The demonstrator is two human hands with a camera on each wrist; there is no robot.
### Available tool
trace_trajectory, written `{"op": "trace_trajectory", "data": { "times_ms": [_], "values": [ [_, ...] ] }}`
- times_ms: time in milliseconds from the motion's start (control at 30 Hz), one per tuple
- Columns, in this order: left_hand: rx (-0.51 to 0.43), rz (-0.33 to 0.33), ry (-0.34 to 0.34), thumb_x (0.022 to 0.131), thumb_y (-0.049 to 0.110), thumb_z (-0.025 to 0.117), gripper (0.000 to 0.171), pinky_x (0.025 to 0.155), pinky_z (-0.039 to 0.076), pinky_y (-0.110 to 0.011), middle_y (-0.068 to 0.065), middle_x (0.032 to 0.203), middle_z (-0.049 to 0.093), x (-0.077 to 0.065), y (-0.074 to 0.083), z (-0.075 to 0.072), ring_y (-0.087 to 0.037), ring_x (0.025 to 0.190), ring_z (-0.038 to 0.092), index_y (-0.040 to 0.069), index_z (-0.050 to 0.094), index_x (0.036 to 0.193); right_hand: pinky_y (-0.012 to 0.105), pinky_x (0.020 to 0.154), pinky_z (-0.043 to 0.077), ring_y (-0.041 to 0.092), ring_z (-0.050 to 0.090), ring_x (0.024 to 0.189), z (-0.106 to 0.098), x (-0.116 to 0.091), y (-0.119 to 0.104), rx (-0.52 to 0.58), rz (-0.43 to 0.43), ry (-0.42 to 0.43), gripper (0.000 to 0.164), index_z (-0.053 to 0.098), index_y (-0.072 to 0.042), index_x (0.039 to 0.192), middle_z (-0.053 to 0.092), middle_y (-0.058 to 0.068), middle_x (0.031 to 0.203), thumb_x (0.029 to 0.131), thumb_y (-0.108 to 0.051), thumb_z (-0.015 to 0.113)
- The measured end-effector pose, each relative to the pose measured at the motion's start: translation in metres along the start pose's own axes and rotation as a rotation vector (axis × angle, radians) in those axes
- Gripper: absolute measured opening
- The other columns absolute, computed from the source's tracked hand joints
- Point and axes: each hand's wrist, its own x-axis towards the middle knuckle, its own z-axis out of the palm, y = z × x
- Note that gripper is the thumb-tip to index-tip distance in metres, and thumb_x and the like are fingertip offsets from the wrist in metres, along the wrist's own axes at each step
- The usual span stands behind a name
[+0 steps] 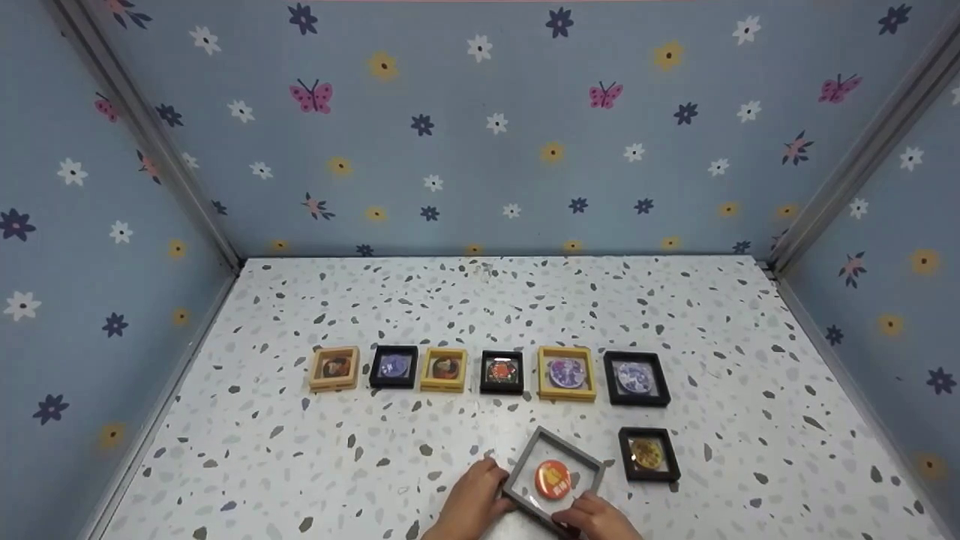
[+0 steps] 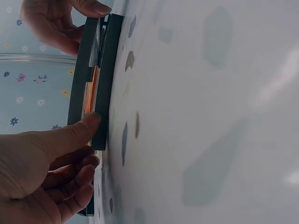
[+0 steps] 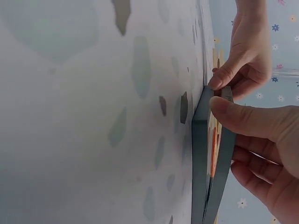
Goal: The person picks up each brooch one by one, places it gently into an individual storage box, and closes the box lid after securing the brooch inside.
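Observation:
A square grey display frame [image 1: 538,441] is turned cornerwise near the front of the table, an orange round badge [image 1: 553,479] held in its clear film. My left hand [image 1: 474,495] grips the frame's left corner, its thumb [image 2: 79,133] on the rim. At the front right side my right hand [image 1: 595,517] pinches the same frame, with the thumb [image 3: 238,114] on the edge and the fingers behind. From the side, the frame's two halves [image 3: 201,149] stand slightly apart, and the orange badge's edge shows in the gap.
Across the middle of the speckled table [image 1: 375,465] runs a row of several small framed badges, from a tan frame [image 1: 334,385] to a black frame [image 1: 637,400]. Another black frame [image 1: 649,475] lies right of the grey one. Flower-patterned panels [image 1: 480,135] enclose the back and sides.

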Motion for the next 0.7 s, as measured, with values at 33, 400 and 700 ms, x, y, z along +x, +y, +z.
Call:
{"op": "trace_trajectory", "data": {
  "times_ms": [33, 400, 700],
  "values": [
    [0.006, 0.005, 0.005, 0.069, 0.018, 0.074, 0.028, 0.070, 0.045, -0.027, 0.003, 0.079, 0.050, -0.0002, 0.0002, -0.0002, -0.009, 0.074, 0.049, 0.003, 0.065, 0.091, 0.016, 0.056, 0.037, 0.002, 0.042, 0.068, -0.0002, 0.0001, -0.0003, 0.003, 0.009, -0.008, 0.021, 0.067, -0.005, 0.091, 0.052, -0.009, 0.073, 0.081, -0.024, 0.063],
    [0.012, 0.082, 0.072, 0.069, 0.024, 0.074, 0.035, 0.071, 0.045, -0.028, 0.002, 0.084, 0.049, -0.0055, 0.0009, -0.0027, -0.011, 0.077, 0.049, 0.002, 0.063, 0.095, 0.013, 0.056, 0.034, 0.001, 0.041, 0.065, 0.0021, 0.0010, 0.0023, -0.025, -0.051, -0.013, 0.023, 0.067, -0.005, 0.090, 0.049, -0.010, 0.069, 0.083, -0.026, 0.061],
    [0.027, 0.082, 0.077, 0.070, 0.025, 0.074, 0.035, 0.072, 0.045, -0.027, 0.003, 0.084, 0.049, -0.0067, 0.0018, -0.0019, -0.010, 0.078, 0.050, 0.003, 0.064, 0.094, 0.015, 0.061, 0.039, 0.008, 0.049, 0.073, 0.0081, -0.0034, 0.0045, -0.083, -0.175, 0.153, 0.017, 0.065, -0.005, 0.090, 0.055, 0.000, 0.082, 0.079, -0.018, 0.065]
  ]
}}
